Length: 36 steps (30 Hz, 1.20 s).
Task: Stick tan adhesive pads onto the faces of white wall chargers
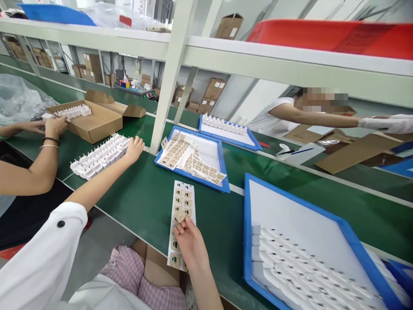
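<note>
My right hand (190, 241) is pinching a tan sticker (180, 216) between thumb and fingers, just above a white sticker sheet (190, 196). That sheet carries two columns of tan stickers with small dark cut-outs and lies at the near side of the green bench. My left hand (134, 148) reaches out to the right end of several rows of white plug housings (100, 157) with small pins on top. Its fingers are loosely bent and slightly apart, with nothing visible in them. Whether it touches the end housings cannot be made out.
A blue-rimmed tray (224, 161) of more sticker sheets lies ahead. At right, a larger blue-rimmed tray (247, 224) holds rows of white housings. On the left, a co-worker's hands (54, 127) work at an open cardboard box (97, 122). A shelf post (171, 77) rises ahead.
</note>
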Motion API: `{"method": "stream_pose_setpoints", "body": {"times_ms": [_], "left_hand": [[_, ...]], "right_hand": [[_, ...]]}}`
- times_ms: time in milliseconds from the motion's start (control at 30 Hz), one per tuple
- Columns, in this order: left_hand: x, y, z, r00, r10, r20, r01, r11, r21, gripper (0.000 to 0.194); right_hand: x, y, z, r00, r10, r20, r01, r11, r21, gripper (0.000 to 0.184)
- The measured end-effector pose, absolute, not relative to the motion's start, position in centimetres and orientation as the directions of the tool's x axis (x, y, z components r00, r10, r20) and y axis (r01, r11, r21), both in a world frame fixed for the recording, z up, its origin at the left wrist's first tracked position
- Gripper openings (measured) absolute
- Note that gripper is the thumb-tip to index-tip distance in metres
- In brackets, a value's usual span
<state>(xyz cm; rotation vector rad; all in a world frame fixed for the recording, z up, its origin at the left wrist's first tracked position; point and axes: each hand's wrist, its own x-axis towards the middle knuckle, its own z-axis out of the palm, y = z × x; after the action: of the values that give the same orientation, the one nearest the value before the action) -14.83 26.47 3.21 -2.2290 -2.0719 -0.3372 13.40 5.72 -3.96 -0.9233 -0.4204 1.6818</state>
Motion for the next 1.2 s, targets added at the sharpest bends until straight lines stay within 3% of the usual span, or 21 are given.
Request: {"method": "stream_pose_setpoints", "body": {"times_ms": [233, 367, 433, 467, 533, 600, 700, 800, 967, 1200], "left_hand": [[-15.6, 28.3, 4.8, 0.029, 0.973, 0.227, 0.975, -0.078, 0.209, 0.038], [-14.8, 23.0, 5.5, 0.101, 0.964, 0.247, 0.925, -0.182, 0.333, 0.026], [-13.2, 17.8, 4.8, 0.160, 0.951, 0.263, 0.867, -0.263, 0.424, 0.031], [-12.1, 14.9, 4.2, 0.188, 0.939, 0.289, 0.806, -0.316, 0.500, 0.032], [-9.5, 9.1, 2.8, 0.233, 0.889, 0.395, 0.383, -0.457, 0.803, 0.033], [-6.7, 4.6, 1.4, 0.223, 0.860, 0.459, 0.063, -0.482, 0.874, 0.037], [-3.2, 1.1, 0.3, 0.217, 0.873, 0.437, -0.146, -0.414, 0.899, 0.039], [-0.9, 0.3, -0.2, 0.192, 0.884, 0.426, -0.166, -0.399, 0.902, 0.031], [0.5, 0.3, -0.3, -0.001, 0.847, 0.532, -0.022, -0.532, 0.846, 0.038], [-0.6, 0.4, 0.4, -0.102, 0.738, 0.666, 0.189, -0.643, 0.742, 0.038]], "right_hand": [[15.4, 3.9, -2.5, -0.032, 0.904, -0.426, -0.732, -0.312, -0.606, 0.042], [15.0, 3.4, -1.8, -0.024, 0.905, -0.424, -0.740, -0.301, -0.601, 0.044], [14.4, 3.0, -1.0, -0.024, 0.906, -0.422, -0.747, -0.297, -0.595, 0.045], [14.0, 2.8, -0.4, -0.019, 0.910, -0.415, -0.752, -0.286, -0.593, 0.046], [13.2, 2.1, 0.8, -0.006, 0.924, -0.381, -0.759, -0.252, -0.600, 0.046], [12.5, 1.3, 2.0, 0.003, 0.942, -0.337, -0.760, -0.216, -0.612, 0.046], [11.5, 0.0, 3.1, 0.034, 0.954, -0.298, -0.754, -0.171, -0.634, 0.045], [11.0, -1.1, 3.2, 0.105, 0.954, -0.282, -0.721, -0.122, -0.682, 0.045], [10.7, -2.1, 2.8, 0.179, 0.934, -0.311, -0.683, -0.109, -0.722, 0.048], [10.2, -2.9, 2.3, 0.075, 0.945, -0.318, -0.660, -0.192, -0.727, 0.041]]}}
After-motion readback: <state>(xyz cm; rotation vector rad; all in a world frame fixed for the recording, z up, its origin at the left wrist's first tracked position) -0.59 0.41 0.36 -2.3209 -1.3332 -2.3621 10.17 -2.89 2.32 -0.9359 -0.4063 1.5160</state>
